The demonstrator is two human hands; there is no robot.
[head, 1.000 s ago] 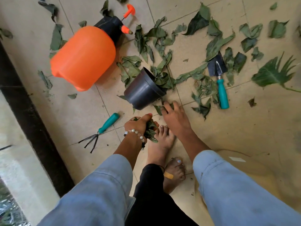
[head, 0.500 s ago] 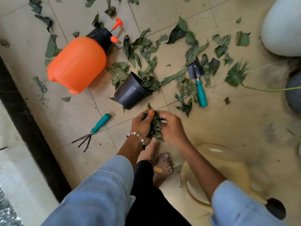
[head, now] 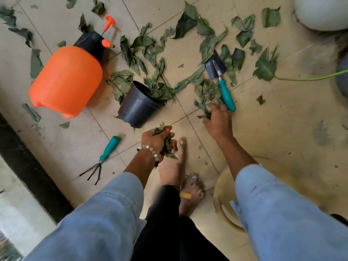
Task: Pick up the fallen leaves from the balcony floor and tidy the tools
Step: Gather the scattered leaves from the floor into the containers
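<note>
While the left hand (head: 157, 141) is clenching a crammed wad of leaves (head: 165, 146) that could spill, the right hand (head: 216, 119), fingers spread, is raking floor leaves (head: 206, 95) beside the trowel (head: 222, 83), likely knocking it.

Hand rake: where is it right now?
In the head view the hand rake lies on the floor tiles, lower left, untouched, below the orange sprayer and left of the left hand gripping leaves.

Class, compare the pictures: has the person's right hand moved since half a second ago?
Yes. The right hand has left the left hand's leaf bundle and reached away, to the loose leaves beside the trowel.
</note>
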